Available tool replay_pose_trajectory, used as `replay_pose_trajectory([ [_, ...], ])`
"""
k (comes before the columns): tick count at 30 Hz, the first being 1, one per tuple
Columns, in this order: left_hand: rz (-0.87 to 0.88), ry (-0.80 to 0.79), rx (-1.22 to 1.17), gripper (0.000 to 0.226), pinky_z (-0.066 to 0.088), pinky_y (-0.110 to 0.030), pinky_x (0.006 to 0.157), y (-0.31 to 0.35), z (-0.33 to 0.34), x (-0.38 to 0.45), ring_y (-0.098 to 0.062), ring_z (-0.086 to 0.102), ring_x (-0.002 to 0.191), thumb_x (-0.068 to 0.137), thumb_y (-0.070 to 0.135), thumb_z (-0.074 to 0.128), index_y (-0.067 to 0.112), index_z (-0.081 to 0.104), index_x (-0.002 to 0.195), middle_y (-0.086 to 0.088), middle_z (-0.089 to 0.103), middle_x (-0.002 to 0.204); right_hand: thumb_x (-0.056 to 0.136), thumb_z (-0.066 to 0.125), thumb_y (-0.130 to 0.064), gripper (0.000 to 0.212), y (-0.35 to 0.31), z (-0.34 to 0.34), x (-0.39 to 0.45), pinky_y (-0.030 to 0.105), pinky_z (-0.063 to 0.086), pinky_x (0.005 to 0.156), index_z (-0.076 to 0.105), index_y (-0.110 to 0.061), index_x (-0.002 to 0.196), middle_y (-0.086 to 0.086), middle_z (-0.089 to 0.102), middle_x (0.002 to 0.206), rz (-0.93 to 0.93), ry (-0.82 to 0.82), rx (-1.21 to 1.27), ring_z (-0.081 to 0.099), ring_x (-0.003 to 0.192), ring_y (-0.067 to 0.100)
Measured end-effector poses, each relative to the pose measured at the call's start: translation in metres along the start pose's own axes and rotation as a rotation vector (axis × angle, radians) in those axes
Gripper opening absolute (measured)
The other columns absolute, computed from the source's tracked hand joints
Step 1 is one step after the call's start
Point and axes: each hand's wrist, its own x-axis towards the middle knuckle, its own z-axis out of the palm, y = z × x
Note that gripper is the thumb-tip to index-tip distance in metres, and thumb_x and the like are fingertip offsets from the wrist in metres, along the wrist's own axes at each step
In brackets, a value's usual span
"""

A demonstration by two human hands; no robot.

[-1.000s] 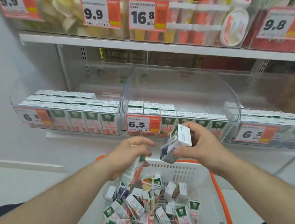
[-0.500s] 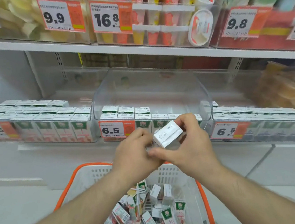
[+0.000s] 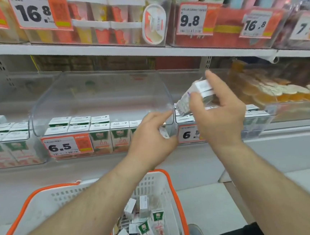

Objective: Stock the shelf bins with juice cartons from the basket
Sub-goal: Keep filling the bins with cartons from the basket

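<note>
Right hand (image 3: 217,115): raised at 2 o'clock of the frame centre; a juice carton (image 3: 195,97) is gripped between thumb and fingers, tilted, above the divide between the middle bin and the right bin; a second carton seems to be held with it, but this cannot be settled through the blur
Left hand (image 3: 152,138): held at the front right corner of the middle bin (image 3: 99,96); fingers are curled and reach toward the bin's right wall; something small and white shows at the fingertips, but whether it is held cannot be told
Middle bin: clear plastic, part-filled; upright cartons are ranged along its front rows, the rear is seen bare
Right bin (image 3: 259,115): lying at 3 o'clock; carton tops are seen along its front, partly hidden by the right hand
Left bin (image 3: 8,147): lying at 9 o'clock, stocked with upright cartons
Basket (image 3: 45,200): white with orange rim, at 6 o'clock below the forearms; loose cartons are heaped inside
Stage, as judged: a carton is being carried to a bin, not yet set down
Risk, tilt: a carton released at this slant is likely to fall on its side and disturb the standing row
Risk, divider: the carton may be caught on the clear wall between bins, which is hard to see
Risk, grip: if two are held at once, one may slip and drop
</note>
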Motion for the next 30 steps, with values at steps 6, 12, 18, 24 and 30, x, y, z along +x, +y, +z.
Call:
replay_pose_trajectory([
  [6, -0.127, -0.128, 0.142, 0.066, 0.030, -0.024, 0.110, 0.008, 0.029, 0.020, -0.009, 0.034, 0.138, 0.082, 0.028, 0.065, 0.039, 0.043, 0.143, 0.010, 0.034, 0.153, 0.091, 0.060, -0.045, 0.062, 0.057, 0.014, 0.051, 0.026, 0.040, 0.097, 0.042, -0.027, 0.147, -0.003, 0.060, 0.133, 0.301, -0.231, -0.254, 0.054, 0.119, 0.013],
  [12, -0.130, -0.163, 0.197, 0.065, 0.031, -0.029, 0.109, -0.004, 0.038, 0.018, -0.011, 0.031, 0.140, 0.084, 0.030, 0.063, 0.043, 0.040, 0.143, 0.014, 0.026, 0.157, 0.095, 0.052, -0.049, 0.061, 0.084, 0.042, 0.058, 0.035, 0.046, 0.089, 0.038, -0.026, 0.150, 0.002, 0.065, 0.126, 0.359, -0.469, -0.445, 0.055, 0.121, 0.025],
  [18, -0.113, -0.173, 0.171, 0.064, 0.025, -0.019, 0.104, -0.007, 0.036, 0.019, -0.007, 0.028, 0.141, 0.083, 0.029, 0.064, 0.042, 0.043, 0.142, 0.015, 0.026, 0.157, 0.094, 0.042, -0.055, 0.054, 0.090, 0.058, 0.064, 0.043, 0.030, 0.102, 0.047, -0.031, 0.142, 0.001, 0.061, 0.130, 0.356, -0.692, -0.694, 0.052, 0.123, 0.028],
  [24, -0.121, -0.189, 0.147, 0.063, 0.021, -0.016, 0.099, -0.005, 0.033, 0.020, -0.005, 0.027, 0.141, 0.083, 0.030, 0.064, 0.042, 0.043, 0.142, 0.016, 0.025, 0.157, 0.092, 0.036, -0.059, 0.051, 0.088, 0.063, 0.065, 0.049, 0.024, 0.102, 0.055, -0.032, 0.130, 0.001, 0.060, 0.128, 0.387, -0.842, -0.849, 0.043, 0.128, 0.031],
  [30, -0.119, -0.161, 0.077, 0.061, 0.023, -0.017, 0.105, 0.000, 0.026, 0.017, -0.005, 0.030, 0.138, 0.083, 0.028, 0.065, 0.039, 0.047, 0.140, 0.012, 0.032, 0.153, 0.093, 0.014, -0.061, 0.066, 0.083, 0.064, 0.063, 0.057, 0.011, 0.109, 0.036, -0.032, 0.148, -0.003, 0.037, 0.154, 0.484, -1.102, -0.967, 0.015, 0.145, 0.033],
])
